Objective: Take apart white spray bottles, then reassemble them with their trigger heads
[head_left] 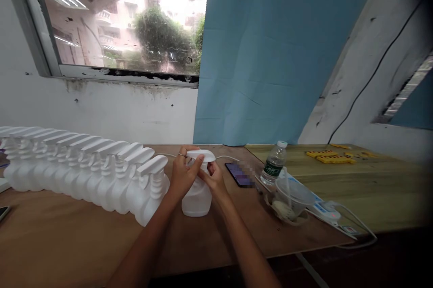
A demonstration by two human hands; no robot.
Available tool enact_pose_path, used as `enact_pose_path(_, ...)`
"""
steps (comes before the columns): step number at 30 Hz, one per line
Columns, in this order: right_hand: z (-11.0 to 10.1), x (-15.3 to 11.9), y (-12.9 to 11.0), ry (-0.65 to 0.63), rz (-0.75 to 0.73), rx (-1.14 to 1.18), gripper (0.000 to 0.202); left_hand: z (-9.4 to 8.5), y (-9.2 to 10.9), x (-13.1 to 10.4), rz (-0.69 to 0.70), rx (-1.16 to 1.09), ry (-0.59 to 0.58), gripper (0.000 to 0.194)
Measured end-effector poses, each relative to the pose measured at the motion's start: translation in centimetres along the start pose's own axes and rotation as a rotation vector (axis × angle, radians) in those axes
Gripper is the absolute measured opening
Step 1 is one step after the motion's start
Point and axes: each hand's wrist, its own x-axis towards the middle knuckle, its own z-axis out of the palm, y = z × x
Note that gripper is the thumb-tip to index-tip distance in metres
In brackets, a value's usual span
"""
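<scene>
A translucent white spray bottle stands upright on the brown table in front of me, its white trigger head on top. My left hand grips the head from the left, thumb across its side; a ring shows on one finger. From the right, my right hand closes round the neck just below the head. Both hands touch the same bottle, and their fingers partly hide its neck and trigger. To the left, a long row of similar spray bottles stands packed closely together, the nearest one beside my left forearm.
Right of my hands lies a phone with a lit screen. Beyond it are a water bottle, a plastic bowl and a white power strip with cables. Yellow pieces lie on the far-right table. Another phone is at the left edge.
</scene>
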Motion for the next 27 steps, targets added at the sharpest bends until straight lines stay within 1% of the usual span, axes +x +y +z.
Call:
enact_pose_path(3, 0.1, -0.3, 0.0, -0.029, -0.003, 0.028, 0.042, -0.3, 0.0, -0.1, 0.032, 0.026, -0.049, 0.025)
enact_pose_path(6, 0.3, -0.3, 0.0, 0.012, -0.030, 0.022, 0.046, -0.5, 0.0, -0.2, 0.038, 0.034, -0.060, 0.024)
enact_pose_path(8, 0.3, -0.2, 0.0, 0.017, -0.044, 0.042, 0.046, -0.5, 0.0, -0.2, 0.041, 0.025, -0.065, 0.024)
enact_pose_path(11, 0.3, 0.0, 0.0, -0.003, -0.002, 0.066, 0.044, -0.5, 0.0, -0.1, 0.035, 0.023, -0.069, 0.024)
enact_pose_path(14, 0.2, 0.1, 0.0, 0.012, 0.018, 0.067, 0.052, -0.5, -0.1, -0.1, 0.023, 0.041, -0.077, 0.024)
enact_pose_path(16, 0.4, 0.1, -0.1, 0.003, 0.027, 0.078, 0.053, -0.6, -0.1, -0.1, 0.028, 0.042, -0.086, 0.023)
enact_pose_path(17, 0.5, 0.1, -0.2, 0.010, 0.035, 0.067, 0.050, -0.6, -0.1, -0.1, 0.033, 0.040, -0.093, 0.023)
enact_pose_path(19, 0.9, 0.1, -0.2, 0.067, 0.042, 0.006, 0.046, -0.7, -0.1, -0.1, 0.047, 0.036, -0.097, 0.022)
enact_pose_path(21, 1.2, 0.1, -0.2, 0.100, 0.020, -0.028, 0.049, -0.8, 0.0, -0.1, 0.057, 0.044, -0.085, 0.022)
enact_pose_path(24, 1.4, -0.1, -0.1, 0.003, 0.012, 0.067, 0.056, -1.1, 0.0, 0.0, 0.056, 0.064, -0.076, 0.023)
enact_pose_path(25, 1.4, -0.2, -0.1, -0.007, 0.005, 0.084, 0.056, -1.2, 0.0, 0.0, 0.060, 0.071, -0.078, 0.023)
enact_pose_path(27, 1.5, -0.3, -0.1, 0.023, -0.022, 0.058, 0.055, -1.4, 0.0, 0.0, 0.067, 0.079, -0.078, 0.023)
